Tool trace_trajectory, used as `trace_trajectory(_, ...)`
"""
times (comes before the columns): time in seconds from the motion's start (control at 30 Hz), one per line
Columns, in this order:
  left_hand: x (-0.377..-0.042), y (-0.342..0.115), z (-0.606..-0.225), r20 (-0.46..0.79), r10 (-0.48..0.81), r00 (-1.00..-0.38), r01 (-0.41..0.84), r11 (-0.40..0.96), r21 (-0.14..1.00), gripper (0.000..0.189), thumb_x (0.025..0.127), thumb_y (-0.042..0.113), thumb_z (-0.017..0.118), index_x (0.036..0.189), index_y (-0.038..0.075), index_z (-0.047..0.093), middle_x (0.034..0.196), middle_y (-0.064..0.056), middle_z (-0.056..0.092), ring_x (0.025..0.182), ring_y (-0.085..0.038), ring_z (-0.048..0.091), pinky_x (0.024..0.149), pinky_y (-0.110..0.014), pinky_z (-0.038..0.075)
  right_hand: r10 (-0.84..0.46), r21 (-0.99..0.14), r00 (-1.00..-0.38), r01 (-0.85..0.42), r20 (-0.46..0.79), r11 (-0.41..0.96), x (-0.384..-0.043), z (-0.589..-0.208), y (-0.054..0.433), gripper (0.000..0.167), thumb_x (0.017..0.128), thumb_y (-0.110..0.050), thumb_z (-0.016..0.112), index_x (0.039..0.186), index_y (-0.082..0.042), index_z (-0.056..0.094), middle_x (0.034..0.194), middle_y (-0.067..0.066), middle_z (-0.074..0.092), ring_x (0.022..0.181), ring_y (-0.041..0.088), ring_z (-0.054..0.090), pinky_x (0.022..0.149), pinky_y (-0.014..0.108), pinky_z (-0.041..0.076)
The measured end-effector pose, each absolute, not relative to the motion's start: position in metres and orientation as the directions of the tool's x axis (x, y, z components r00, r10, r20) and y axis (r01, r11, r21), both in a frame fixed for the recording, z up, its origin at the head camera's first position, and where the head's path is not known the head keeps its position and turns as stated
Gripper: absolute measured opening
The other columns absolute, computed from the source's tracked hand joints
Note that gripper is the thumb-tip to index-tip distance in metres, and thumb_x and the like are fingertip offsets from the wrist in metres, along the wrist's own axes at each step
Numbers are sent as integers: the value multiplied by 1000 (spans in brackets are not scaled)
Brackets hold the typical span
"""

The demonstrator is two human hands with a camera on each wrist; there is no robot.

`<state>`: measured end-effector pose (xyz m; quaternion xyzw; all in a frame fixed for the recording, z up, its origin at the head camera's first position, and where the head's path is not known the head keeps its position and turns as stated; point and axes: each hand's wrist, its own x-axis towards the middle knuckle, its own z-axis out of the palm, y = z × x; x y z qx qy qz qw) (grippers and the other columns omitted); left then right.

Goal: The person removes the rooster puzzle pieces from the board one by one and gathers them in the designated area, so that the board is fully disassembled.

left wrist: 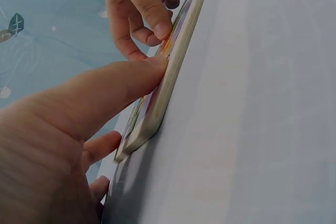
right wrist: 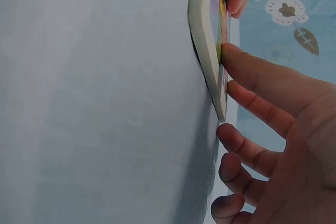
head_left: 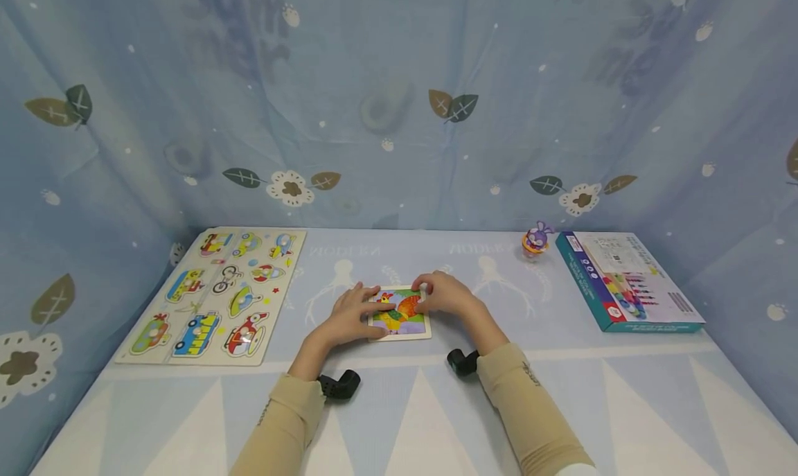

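A small square picture puzzle (head_left: 400, 329) with a pale wooden rim lies on the table; its bright picture shows a hen in red, orange and yellow. From the left, my left hand (head_left: 352, 315) reaches over it, fingers spread, with the index finger across the picture and the thumb (left wrist: 142, 74) resting near the front edge. At the upper right side is my right hand (head_left: 444, 294), its thumb (right wrist: 247, 64) and index fingertip on the picture, apart from each other. Its other fingers bend loosely beside the board (right wrist: 202, 24). Parts of the picture are hidden under the fingers.
On the left lies a large vehicle puzzle board (head_left: 233, 306). A boxed toy set (head_left: 642, 282) lies at the right, next to a small purple rabbit figure (head_left: 536, 240). A patterned blue curtain (head_left: 399, 102) hangs behind the table. Black cameras (head_left: 339, 386) sit at both wrists.
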<state>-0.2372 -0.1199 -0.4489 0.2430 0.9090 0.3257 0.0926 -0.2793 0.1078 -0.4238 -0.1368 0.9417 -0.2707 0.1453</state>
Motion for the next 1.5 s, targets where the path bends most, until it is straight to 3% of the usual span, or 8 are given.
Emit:
trace_trajectory(0.17, -237, -120, -449, -17, 495, -868, 373, 676, 635, 50, 78, 31, 71, 126, 20, 60, 147, -13, 32, 140, -39, 3, 108, -56, 3, -330, -588, -920, -151, -210, 795, -284, -426, 105, 31, 70, -16, 78, 97, -17, 62, 103, 10, 48, 89, 25, 49, 72, 36, 42)
trace_trajectory(0.43, -237, -118, -446, -24, 497, -868, 379, 692, 614, 50, 78, 31, 71, 126, 21, 59, 147, -12, 32, 140, -38, 3, 109, -55, 3, -360, -622, -918, -187, -163, 760, -288, -428, 107, 33, 66, -13, 79, 93, -15, 58, 100, 9, 47, 89, 25, 46, 71, 36, 40)
trace_trajectory(0.63, -237, -119, -445, -36, 509, -860, 388, 697, 604, 60, 80, 32, 68, 136, 21, 49, 147, -13, 30, 140, -39, 1, 109, -55, 1, -373, -631, -917, -210, -137, 747, -288, -429, 107, 35, 65, -12, 79, 93, -14, 58, 99, 8, 48, 89, 24, 47, 73, 37, 40)
trace_trajectory(0.97, -237, -119, -445, -38, 523, -852, 409, 708, 575, 64, 80, 34, 66, 139, 20, 45, 148, -14, 29, 139, -39, 2, 108, -56, 2, -406, -651, -908, -244, -108, 719, -288, -432, 108, 35, 65, -9, 78, 93, -12, 58, 101, 6, 50, 94, 22, 48, 85, 40, 41)
trace_trajectory(1.23, -237, -119, -445, -40, 518, -854, 408, 716, 566, 64, 79, 34, 65, 139, 20, 45, 147, -14, 29, 140, -39, 2, 108, -56, 3, -432, -718, -893, -221, -122, 660, -289, -431, 107, 40, 67, -2, 77, 99, -8, 55, 91, 6, 54, 79, 20, 48, 70, 32, 41)
trace_trajectory(1.37, -237, -118, -446, -49, 518, -854, 406, 723, 560, 65, 80, 35, 65, 139, 21, 44, 148, -13, 28, 140, -38, 1, 108, -56, 2, -412, -758, -893, -142, -179, 637, -287, -430, 108, 39, 77, -7, 71, 110, -10, 52, 89, 8, 55, 72, 20, 49, 63, 29, 40)
trace_trajectory(1.5, -237, -118, -447, -59, 517, -854, 400, 726, 559, 65, 80, 36, 65, 140, 23, 43, 149, -12, 27, 140, -37, 0, 109, -55, 1, -387, -786, -903, -98, -188, 611, -287, -429, 109, 32, 84, -11, 65, 113, -9, 51, 88, 8, 57, 73, 18, 51, 65, 28, 41)
